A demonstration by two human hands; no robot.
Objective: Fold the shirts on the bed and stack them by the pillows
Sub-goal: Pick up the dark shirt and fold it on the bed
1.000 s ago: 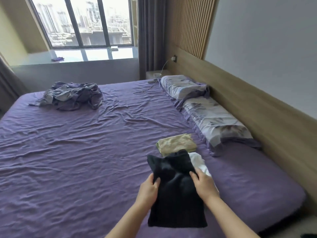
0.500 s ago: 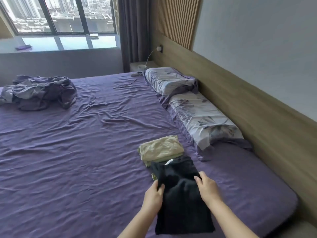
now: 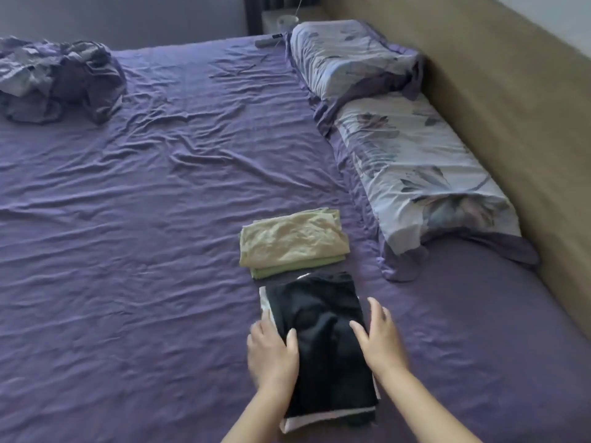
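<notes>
Black shirt (image 3: pixel 319 340): lying folded on a white shirt (image 3: pixel 326 418), just in front of the green folded pile (image 3: pixel 292 243), near the pillows (image 3: pixel 415 167).
Left hand (image 3: pixel 271 353): resting flat, fingers straight, gripping nothing.
Right hand (image 3: pixel 379 338): pressing flat likewise.
Handling: likely soft, light, floppy (sliding both palms under the stack's side edges is looking safest).

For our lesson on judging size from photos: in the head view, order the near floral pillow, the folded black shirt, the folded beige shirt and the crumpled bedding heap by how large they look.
1. Near floral pillow
2. Crumpled bedding heap and folded black shirt: look alike, and the shirt lies far nearer the camera, so unranked
3. Folded beige shirt
</notes>
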